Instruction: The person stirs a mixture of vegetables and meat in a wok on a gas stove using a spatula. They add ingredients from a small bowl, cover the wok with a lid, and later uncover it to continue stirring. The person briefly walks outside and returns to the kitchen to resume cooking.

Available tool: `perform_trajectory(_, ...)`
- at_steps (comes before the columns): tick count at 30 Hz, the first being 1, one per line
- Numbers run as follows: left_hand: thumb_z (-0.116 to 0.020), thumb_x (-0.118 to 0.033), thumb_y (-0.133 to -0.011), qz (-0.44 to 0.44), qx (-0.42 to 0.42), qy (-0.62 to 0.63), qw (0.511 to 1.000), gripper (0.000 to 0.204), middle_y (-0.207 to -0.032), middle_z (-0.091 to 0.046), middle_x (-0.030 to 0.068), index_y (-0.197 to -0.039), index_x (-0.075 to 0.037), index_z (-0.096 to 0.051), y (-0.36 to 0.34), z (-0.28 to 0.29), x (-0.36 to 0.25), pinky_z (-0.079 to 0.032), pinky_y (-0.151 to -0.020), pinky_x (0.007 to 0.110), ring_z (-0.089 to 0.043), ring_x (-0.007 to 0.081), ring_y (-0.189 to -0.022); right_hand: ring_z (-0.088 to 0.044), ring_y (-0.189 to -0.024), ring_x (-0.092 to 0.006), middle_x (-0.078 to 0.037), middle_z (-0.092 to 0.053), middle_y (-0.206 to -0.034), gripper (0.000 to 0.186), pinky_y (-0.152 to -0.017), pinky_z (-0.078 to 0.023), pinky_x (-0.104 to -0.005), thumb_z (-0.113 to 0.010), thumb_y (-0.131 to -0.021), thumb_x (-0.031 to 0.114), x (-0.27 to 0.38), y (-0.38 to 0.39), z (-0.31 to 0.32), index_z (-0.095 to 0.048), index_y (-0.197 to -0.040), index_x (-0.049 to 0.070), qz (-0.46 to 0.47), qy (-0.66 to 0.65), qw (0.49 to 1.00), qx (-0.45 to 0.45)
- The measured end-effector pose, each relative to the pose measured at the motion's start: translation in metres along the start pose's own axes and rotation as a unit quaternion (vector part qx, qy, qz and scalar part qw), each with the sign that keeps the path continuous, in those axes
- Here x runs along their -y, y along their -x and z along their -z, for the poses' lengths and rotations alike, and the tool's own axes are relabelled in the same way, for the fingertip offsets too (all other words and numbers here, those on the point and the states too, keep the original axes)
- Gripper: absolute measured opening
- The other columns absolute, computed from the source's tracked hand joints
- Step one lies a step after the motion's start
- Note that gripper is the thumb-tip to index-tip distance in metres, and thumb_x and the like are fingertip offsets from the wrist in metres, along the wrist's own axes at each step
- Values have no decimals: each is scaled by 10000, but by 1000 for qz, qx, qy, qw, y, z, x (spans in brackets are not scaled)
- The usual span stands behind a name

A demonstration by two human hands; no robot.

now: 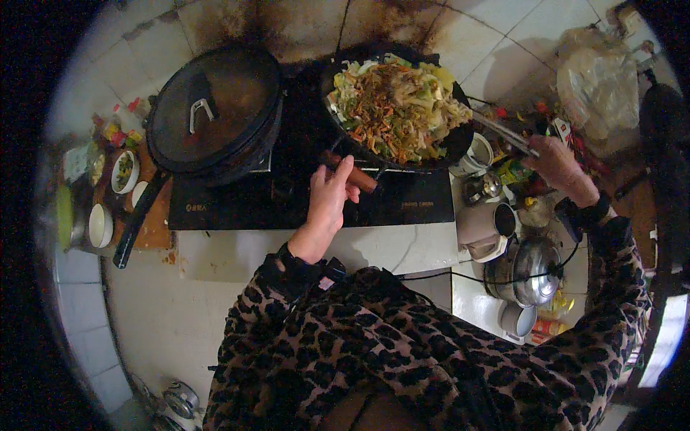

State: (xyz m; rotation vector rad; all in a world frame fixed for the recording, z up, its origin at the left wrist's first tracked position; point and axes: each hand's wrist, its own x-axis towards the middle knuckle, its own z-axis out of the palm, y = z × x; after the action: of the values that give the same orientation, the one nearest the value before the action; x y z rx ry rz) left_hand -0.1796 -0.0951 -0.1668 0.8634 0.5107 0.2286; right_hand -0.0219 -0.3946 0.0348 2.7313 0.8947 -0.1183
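At the wok (458, 149), hands (330, 195) reach forward, apart.

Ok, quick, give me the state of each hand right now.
Left hand: closed on the pan's brown handle.
Right hand: closed, holding a long silvery utensil, its far end at the food.
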Motion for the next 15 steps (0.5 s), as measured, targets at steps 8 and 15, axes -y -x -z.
perform_trajectory(8, -603, -245, -812, 4, 17, 3, 1000, 230, -619, -516, 27, -794, -47, -488, 0, 3, 0, -381, -380, 251, -470, 110, -436, -538, -865, -221, -51, -549, -911, 294, -721, -435, -335, -516, -738, 135, 33, 1, 66, -504, -1025, 70, 189, 460, 842, -208)
perform_trajectory(15, -603, -224, -811, 18, 3, 8, 1000, 205, -615, -518, 21, -810, -49, -498, -2, 2, 1, -348, -382, 242, -458, 104, -436, -575, -811, -221, -77, -581, -850, 155, -708, -462, -362, -560, -706, 140, -2, -13, 81, -558, -847, 77, 127, 351, 918, -137)
